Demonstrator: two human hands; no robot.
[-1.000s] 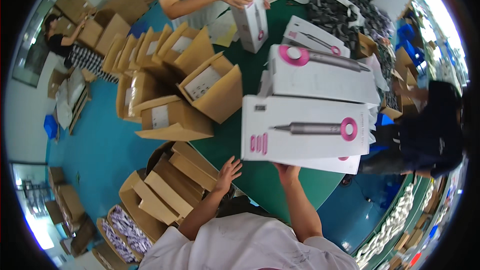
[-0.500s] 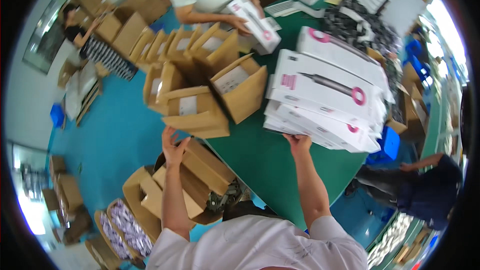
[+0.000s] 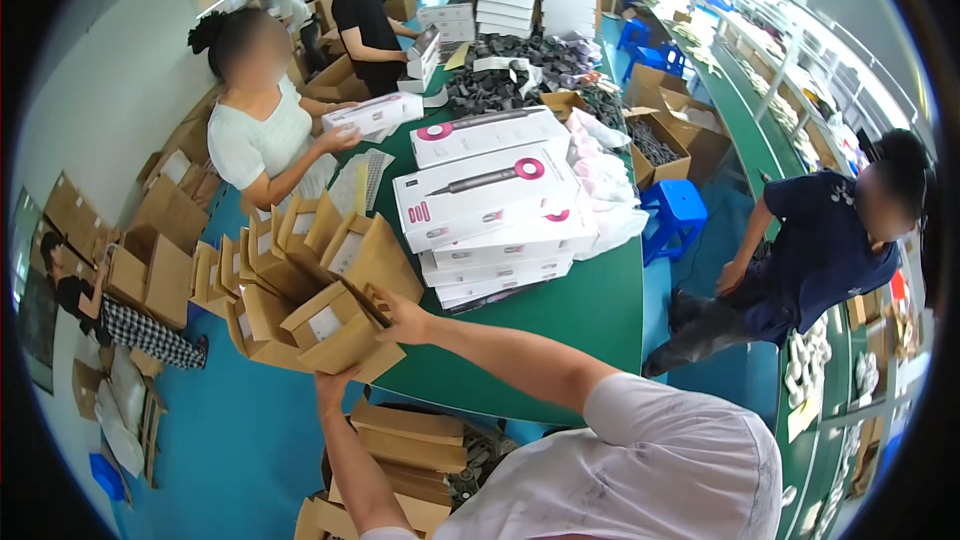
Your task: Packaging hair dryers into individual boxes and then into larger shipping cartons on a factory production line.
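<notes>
Both my hands are on the nearest open brown cardboard box [image 3: 335, 325] of a group at the table's left edge. The fingers of my right hand [image 3: 402, 318] are closed on its right side, near the upper edge. My left hand [image 3: 338, 382] grips the box low at its near side, with the fingertips partly hidden beneath it. A white label shows on this box. More open cardboard boxes [image 3: 258, 258] stand close behind and beside it. To the right lies a stack of white printed cartons [image 3: 490, 190] with a grey and pink appliance pictured on them.
Across the green table [image 3: 510, 365], a person in a white top holds a white carton [image 3: 375, 114]. Dark parts [image 3: 530, 65] are heaped at the back. A blue stool [image 3: 672, 215] and another person stand right. Below me are cardboard boxes [image 3: 410, 430].
My right hand has left the white carton stack and moved left onto the cardboard box. My left hand has come up against that box's lower side. The view has tilted up and turned right.
</notes>
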